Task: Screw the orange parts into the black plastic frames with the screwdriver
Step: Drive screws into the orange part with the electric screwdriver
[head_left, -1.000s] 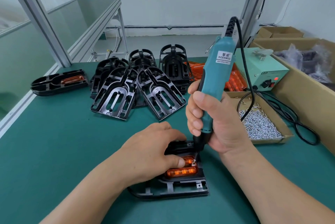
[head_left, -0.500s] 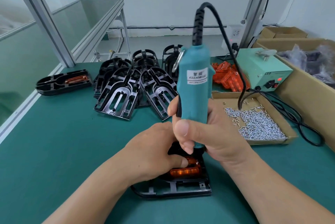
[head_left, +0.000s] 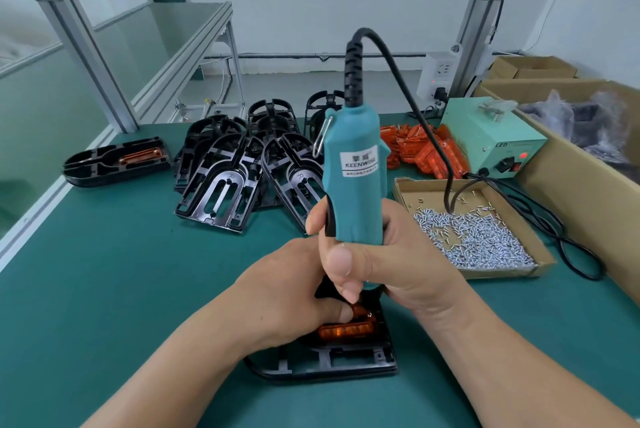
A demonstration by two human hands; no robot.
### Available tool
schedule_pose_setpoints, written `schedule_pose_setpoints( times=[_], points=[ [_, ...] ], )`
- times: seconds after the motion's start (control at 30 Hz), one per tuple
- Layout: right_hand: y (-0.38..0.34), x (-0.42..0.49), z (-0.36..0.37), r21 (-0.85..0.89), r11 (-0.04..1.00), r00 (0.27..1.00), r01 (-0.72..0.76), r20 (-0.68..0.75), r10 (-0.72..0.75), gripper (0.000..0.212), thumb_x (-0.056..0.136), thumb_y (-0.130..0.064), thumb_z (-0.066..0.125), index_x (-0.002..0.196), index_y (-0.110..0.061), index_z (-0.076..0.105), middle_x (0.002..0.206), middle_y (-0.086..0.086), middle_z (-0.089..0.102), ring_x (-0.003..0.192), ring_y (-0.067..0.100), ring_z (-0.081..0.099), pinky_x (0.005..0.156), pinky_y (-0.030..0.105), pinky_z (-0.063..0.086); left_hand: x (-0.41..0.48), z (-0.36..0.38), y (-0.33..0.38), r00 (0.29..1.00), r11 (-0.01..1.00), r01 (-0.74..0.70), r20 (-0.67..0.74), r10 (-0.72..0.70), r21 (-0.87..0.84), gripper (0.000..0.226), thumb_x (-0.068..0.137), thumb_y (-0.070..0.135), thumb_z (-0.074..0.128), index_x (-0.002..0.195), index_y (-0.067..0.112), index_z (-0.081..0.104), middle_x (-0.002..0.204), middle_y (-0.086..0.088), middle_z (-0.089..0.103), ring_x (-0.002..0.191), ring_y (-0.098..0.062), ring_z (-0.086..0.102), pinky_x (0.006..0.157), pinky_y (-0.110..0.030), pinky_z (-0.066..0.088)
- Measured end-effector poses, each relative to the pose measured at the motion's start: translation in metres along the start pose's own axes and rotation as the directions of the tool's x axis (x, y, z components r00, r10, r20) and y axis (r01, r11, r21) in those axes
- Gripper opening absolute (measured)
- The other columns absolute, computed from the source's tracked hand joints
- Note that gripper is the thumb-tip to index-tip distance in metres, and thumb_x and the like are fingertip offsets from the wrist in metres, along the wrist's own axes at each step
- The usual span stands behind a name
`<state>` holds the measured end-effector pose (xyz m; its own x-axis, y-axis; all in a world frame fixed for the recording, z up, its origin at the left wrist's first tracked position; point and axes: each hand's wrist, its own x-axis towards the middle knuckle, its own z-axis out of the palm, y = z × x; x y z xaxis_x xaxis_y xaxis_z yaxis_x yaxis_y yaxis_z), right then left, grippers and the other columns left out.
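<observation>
Head view. The right hand [head_left: 391, 261] is clenched round the lower body of the teal screwdriver [head_left: 353, 178], thumb across the front and fingers wrapped behind. The tool stands nearly upright, and its bit is hidden beneath the fingers. A black cable [head_left: 394, 67] arcs from the top of the tool toward the right. The left hand [head_left: 291, 292] grasps the black frame [head_left: 329, 362], which lies flat on the green table mat [head_left: 104, 289] at the near edge. Its fingers curl down over the far part of the frame and its thumb tip presses against the orange part [head_left: 346, 329]. This part sits in the frame directly below the screwdriver, with a small screw head showing at its right end. Behind the hands lies a pile of empty black frames [head_left: 221, 192]. Well apart at the far left lies a finished frame [head_left: 117, 161] with an orange insert seated in it. To the right of the tool are a heap of loose orange parts [head_left: 422, 150] and, just beside it, a pale green power box [head_left: 491, 140] with a red light lit. Nearer, a shallow cardboard tray [head_left: 502, 273] holds silver screws [head_left: 474, 237]. A large cardboard box [head_left: 571, 192] runs along the table's right side.
</observation>
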<state>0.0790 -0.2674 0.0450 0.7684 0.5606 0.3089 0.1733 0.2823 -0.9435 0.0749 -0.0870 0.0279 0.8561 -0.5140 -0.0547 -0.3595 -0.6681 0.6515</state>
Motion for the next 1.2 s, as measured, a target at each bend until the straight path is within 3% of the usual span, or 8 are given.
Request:
schedule_pose_setpoints(
  times=[0.13,0.27,0.43,0.53,0.67,0.83,1.0,1.2],
  points=[
    [0.001,0.002,0.004,0.002,0.995,0.993,0.095,-0.076,-0.095,0.047,0.090,-0.041,0.084,0.121,-0.011,0.066,0.061,0.013,0.054,0.049,0.022,0.050,0.058,0.031,0.044,-0.001,-0.001,-0.001,1.000,0.998,-0.015,-0.002,0.015,0.062,0.039,0.077,0.050,0.081,0.089,0.063,0.046,0.111,0.051,0.044,0.102,0.024,0.044,0.071,-0.019,0.042],
    [-0.002,0.006,0.002,0.036,0.968,0.959,0.249,-0.147,-0.241,0.046,0.093,-0.040,0.081,0.123,-0.009,0.064,0.065,0.006,0.056,0.051,0.020,0.052,0.058,0.030,0.047,0.001,0.001,-0.003,1.000,0.991,-0.009,0.021,0.006,0.132,0.048,0.081,0.058,0.076,0.118,0.055,0.045,0.115,0.029,0.055,0.107,0.003,0.056,0.090,-0.031,0.052],
    [-0.007,0.006,-0.029,0.177,0.927,0.877,0.331,-0.420,-0.233,0.048,0.088,-0.043,0.083,0.117,-0.011,0.062,0.072,0.000,0.051,0.054,0.010,0.049,0.050,0.024,0.045,0.003,-0.002,-0.006,0.998,0.986,-0.016,0.062,0.006,0.165,0.048,0.081,0.058,0.074,0.125,0.049,0.058,0.108,0.026,0.051,0.112,0.007,0.046,0.098,-0.031,0.047],
    [-0.015,0.000,-0.062,0.210,0.872,0.760,0.442,-0.604,-0.240,0.036,0.092,-0.042,0.076,0.111,-0.014,0.062,0.072,-0.004,0.048,0.056,0.006,0.045,0.050,0.020,0.043,0.004,-0.001,-0.003,0.999,0.984,-0.017,0.038,0.011,0.177,0.047,0.085,0.061,0.069,0.128,0.049,0.056,0.110,0.028,0.050,0.114,0.008,0.046,0.099,-0.028,0.046],
    [-0.026,-0.016,-0.100,0.172,0.786,0.533,0.593,-0.816,-0.224,0.018,0.108,-0.036,0.056,0.106,-0.018,0.059,0.072,-0.007,0.046,0.058,0.005,0.043,0.053,0.018,0.040,0.004,-0.001,0.000,1.000,0.973,-0.021,-0.004,0.023,0.228,0.050,0.089,0.069,0.059,0.134,0.049,0.054,0.110,0.030,0.050,0.114,0.009,0.045,0.097,-0.025,0.045],
    [-0.031,-0.029,-0.122,0.131,0.722,0.361,0.679,-0.916,-0.174,0.015,0.108,-0.034,0.060,0.103,-0.019,0.059,0.075,-0.006,0.044,0.061,0.006,0.042,0.057,0.018,0.041,0.020,-0.002,0.022,0.991,0.963,-0.081,-0.085,0.106,0.258,0.034,0.100,0.056,0.055,0.129,0.041,0.064,0.103,0.022,0.056,0.106,0.003,0.052,0.096,-0.029,0.049],
    [-0.028,-0.029,-0.124,0.137,0.709,0.334,0.691,-0.931,-0.145,0.016,0.106,-0.033,0.064,0.102,-0.017,0.061,0.076,-0.005,0.048,0.062,0.007,0.045,0.057,0.019,0.043,0.061,0.009,0.059,0.962,0.913,-0.218,-0.079,0.260,0.346,0.023,0.104,0.041,0.057,0.120,0.035,0.072,0.105,0.014,0.064,0.111,-0.014,0.053,0.097,-0.038,0.048],
    [-0.026,-0.026,-0.123,0.143,0.719,0.339,0.680,-0.931,-0.136,0.017,0.107,-0.034,0.061,0.102,-0.018,0.060,0.076,-0.005,0.047,0.061,0.007,0.044,0.057,0.020,0.043,0.107,0.029,0.084,0.920,0.737,-0.337,0.039,0.390,0.586,0.023,0.102,0.041,0.057,0.112,0.033,0.077,0.101,0.007,0.068,0.107,-0.024,0.049,0.085,-0.039,0.048]
  ],
)
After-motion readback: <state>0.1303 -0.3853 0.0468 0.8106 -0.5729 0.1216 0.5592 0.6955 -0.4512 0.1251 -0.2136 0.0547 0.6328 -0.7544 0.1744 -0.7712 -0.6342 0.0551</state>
